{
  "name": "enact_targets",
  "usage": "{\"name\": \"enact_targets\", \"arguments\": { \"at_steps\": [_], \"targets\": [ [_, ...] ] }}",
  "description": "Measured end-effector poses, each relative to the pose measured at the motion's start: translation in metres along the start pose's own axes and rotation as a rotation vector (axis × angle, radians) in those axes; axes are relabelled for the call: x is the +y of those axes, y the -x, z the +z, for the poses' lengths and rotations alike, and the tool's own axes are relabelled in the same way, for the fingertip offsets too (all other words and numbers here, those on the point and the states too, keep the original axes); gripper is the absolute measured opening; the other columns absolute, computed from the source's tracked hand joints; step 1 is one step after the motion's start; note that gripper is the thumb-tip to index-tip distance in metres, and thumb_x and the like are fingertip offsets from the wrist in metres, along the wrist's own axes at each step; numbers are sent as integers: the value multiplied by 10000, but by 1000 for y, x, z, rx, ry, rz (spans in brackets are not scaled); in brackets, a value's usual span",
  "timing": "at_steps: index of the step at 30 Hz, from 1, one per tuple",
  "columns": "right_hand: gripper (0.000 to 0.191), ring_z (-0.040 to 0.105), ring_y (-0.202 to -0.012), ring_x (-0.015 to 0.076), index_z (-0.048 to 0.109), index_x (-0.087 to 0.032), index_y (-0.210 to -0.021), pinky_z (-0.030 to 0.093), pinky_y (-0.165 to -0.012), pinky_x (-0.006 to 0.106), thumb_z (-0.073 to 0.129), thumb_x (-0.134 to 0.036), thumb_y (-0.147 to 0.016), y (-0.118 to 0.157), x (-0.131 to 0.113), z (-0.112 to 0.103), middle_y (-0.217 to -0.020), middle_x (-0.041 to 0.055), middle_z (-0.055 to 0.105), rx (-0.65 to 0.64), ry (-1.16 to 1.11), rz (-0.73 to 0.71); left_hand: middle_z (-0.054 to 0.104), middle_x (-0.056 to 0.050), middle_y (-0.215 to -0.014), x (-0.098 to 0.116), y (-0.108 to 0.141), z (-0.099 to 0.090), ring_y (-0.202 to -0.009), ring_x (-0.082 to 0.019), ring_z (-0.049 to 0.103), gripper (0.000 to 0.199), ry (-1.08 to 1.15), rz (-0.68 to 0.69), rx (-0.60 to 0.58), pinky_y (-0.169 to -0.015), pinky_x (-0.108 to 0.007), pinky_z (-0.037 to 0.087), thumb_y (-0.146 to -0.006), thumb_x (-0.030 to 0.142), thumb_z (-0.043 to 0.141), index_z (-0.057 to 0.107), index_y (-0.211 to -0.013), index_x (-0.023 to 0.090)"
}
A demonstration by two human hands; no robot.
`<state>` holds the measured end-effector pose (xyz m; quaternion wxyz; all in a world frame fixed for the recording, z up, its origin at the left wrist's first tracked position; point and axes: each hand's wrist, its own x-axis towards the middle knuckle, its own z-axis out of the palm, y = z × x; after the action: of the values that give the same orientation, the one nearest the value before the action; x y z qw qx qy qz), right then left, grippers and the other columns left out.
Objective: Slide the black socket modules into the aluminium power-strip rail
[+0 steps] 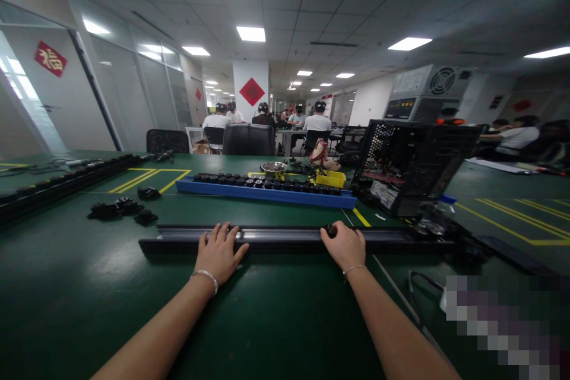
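A long black channel rail (280,242) lies crosswise on the green table. Spread fingers of my left hand (220,254) rest on its left half, holding nothing. Over the right half of the rail, my right hand (345,244) grips a small black part (330,230) between thumb and fingers; much of that part is hidden. Behind the rail is a blue channel (267,193) holding a row of several black round parts. Loose black pieces (129,206) lie to the left of it.
An open black computer case (418,166) stands at the right, with a power supply unit (427,92) on top. A yellow tray (331,179) and a metal dish (273,167) sit behind the blue channel. Another filled black rail (66,181) is far left. Cables (414,297) lie at right.
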<state>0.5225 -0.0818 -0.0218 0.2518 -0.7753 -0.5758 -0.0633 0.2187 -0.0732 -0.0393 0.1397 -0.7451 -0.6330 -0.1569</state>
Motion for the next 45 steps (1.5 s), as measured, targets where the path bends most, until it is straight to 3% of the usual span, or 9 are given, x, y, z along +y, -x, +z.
{"name": "enact_targets", "arguments": {
  "at_steps": [4, 8, 10, 13, 19, 23, 27, 33, 45],
  "targets": [
    [317, 578, -860, 204, 540, -201, -813, 237, -943, 414, 421, -495, -790, 0, -1, 0, -824, 44, 652, -13, 0, -17, 437, -107, -1360, 1, 1, 5, -1270, -318, 328, 576, 25, -20, 40, -1017, -543, 197, -826, 541, 329, 465, -1273, 203],
    [322, 581, -857, 199, 546, -204, -811, 240, -944, 410, 419, -499, -796, 0, -2, 0, -821, 42, 653, -24, -7, -31, 356, -106, -1414, 4, 1, 2, -1313, -308, 255, 565, 75, -3, 235, -1042, -544, 175, -829, 490, 373, 399, -1313, 199],
    [327, 583, -852, 197, 548, -204, -804, 240, -948, 407, 419, -503, -797, 0, -3, 0, -816, 41, 654, -25, -12, -46, 311, -113, -1435, 9, 2, -2, -1332, -284, 220, 546, 123, 44, 333, -1057, -516, 191, -840, 445, 384, 373, -1320, 186],
    [327, 585, -850, 190, 559, -206, -812, 240, -953, 395, 423, -503, -799, 1, -5, 1, -816, 39, 655, -26, -24, -85, 261, -133, -1451, 21, 5, -5, -1345, -262, 195, 527, 207, 181, 386, -1053, -473, 259, -847, 385, 407, 345, -1322, 165],
    [342, 585, -858, 187, 590, -208, -890, 249, -955, 377, 436, -499, -796, 2, -9, 2, -831, 41, 663, -18, -31, -146, 203, -148, -1462, 66, 9, -2, -1352, -254, 173, 445, 331, 350, 316, -1052, -449, 304, -847, 306, 421, 385, -1260, 144],
    [356, 587, -830, 180, 600, -215, -938, 260, -951, 358, 388, -482, -834, 4, -11, 2, -802, 31, 665, -15, -59, -180, 170, -154, -1470, 104, 2, -1, -1351, -257, 172, 333, 408, 292, 231, -1061, -440, 284, -845, 299, 410, 481, -1129, 141],
    [396, 585, -842, 156, 612, -210, -947, 244, -969, 325, 243, -345, -904, 4, -10, 3, -819, 38, 669, -40, -62, -222, 211, -92, -1472, 132, -3, 0, -1335, -298, 197, 318, 388, 212, 101, -1057, -509, 227, -800, 364, 492, 540, -1086, 237],
    [409, 582, -882, 139, 634, -219, -958, 261, -961, 279, 232, -271, -908, 2, -7, 6, -848, 26, 682, -69, -40, -296, 248, -53, -1463, 136, -2, 2, -1335, -339, 168, 452, 323, 231, 14, -1065, -528, 117, -757, 502, 515, 516, -1182, 351],
    [441, 524, -876, 153, 684, -251, -894, 332, -841, 260, 245, -292, -915, 2, -8, 0, -871, 20, 652, -83, -77, -346, 304, -75, -1435, 155, -5, 2, -1323, -370, 180, 546, 302, 213, 6, -1031, -594, 73, -747, 573, 479, 435, -1263, 400]
  ]
}}
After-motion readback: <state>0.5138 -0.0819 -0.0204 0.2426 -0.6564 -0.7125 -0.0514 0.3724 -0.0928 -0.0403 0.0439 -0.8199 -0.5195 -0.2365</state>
